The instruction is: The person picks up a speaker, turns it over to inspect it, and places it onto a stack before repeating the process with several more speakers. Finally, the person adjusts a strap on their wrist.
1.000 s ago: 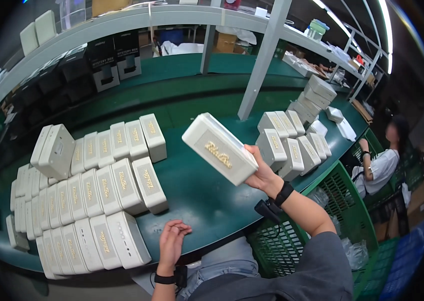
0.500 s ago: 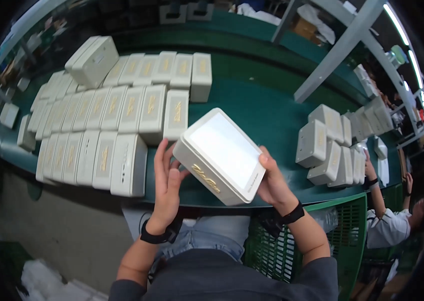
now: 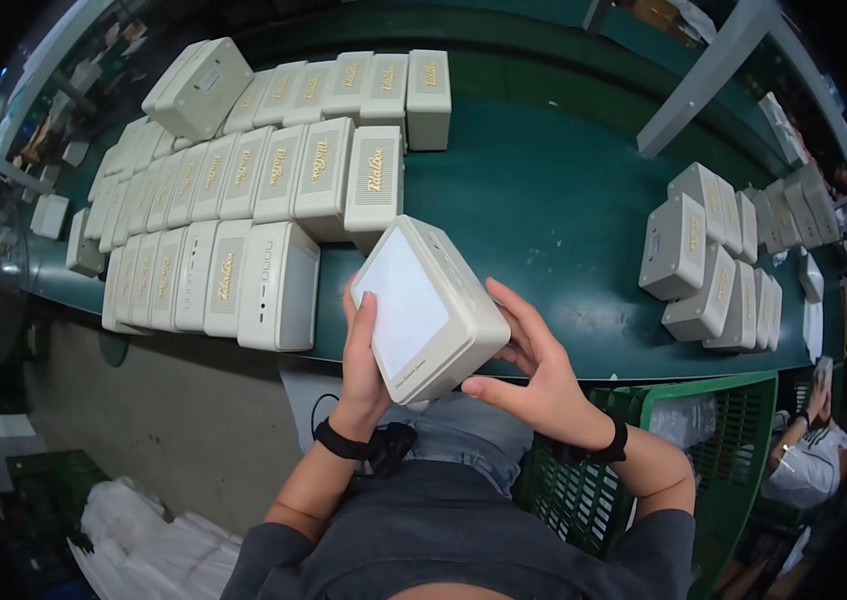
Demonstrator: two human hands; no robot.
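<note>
You hold a cream speaker box tilted above the green counter edge, your left hand pressed flat on its near side, your right hand cupping the other, both grips closed around it. Rows of matching speakers lie just left.

Green workbench: flat top, spanning left to right, front edge nearest the viewer. Left half carries cream rectangular boxes packed side by side, touching, in three rows from far to near. One further cream box lies tilted on top of the far-left row. Right side carries a second cluster of cream boxes, well apart from the left group, with bare green surface between them
</note>
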